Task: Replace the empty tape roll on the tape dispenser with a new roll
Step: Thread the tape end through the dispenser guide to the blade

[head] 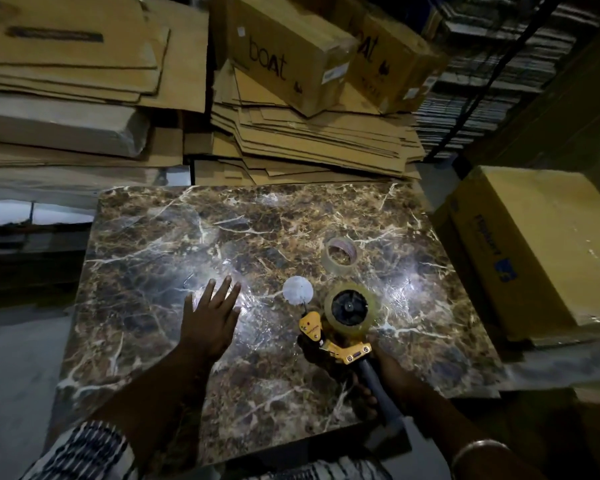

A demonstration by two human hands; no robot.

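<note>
A yellow tape dispenser (340, 341) with a grey handle lies low over the marble table (174, 237), a roll of clear tape (352, 308) seated on its black hub. My right hand (378, 379) grips the handle from below. My left hand (212, 317) hovers flat over the table's middle, fingers spread and holding nothing. A second, thinner tape roll (339, 254) lies flat on the table beyond the dispenser. A small round white disc (298, 290) sits just left of the dispenser's head.
Flattened cardboard sheets (309, 140) and "boat" boxes (284, 53) pile up behind the table. A taped yellow-brown box (534, 251) stands close on the right. Stacked cardboard (66, 81) fills the left rear.
</note>
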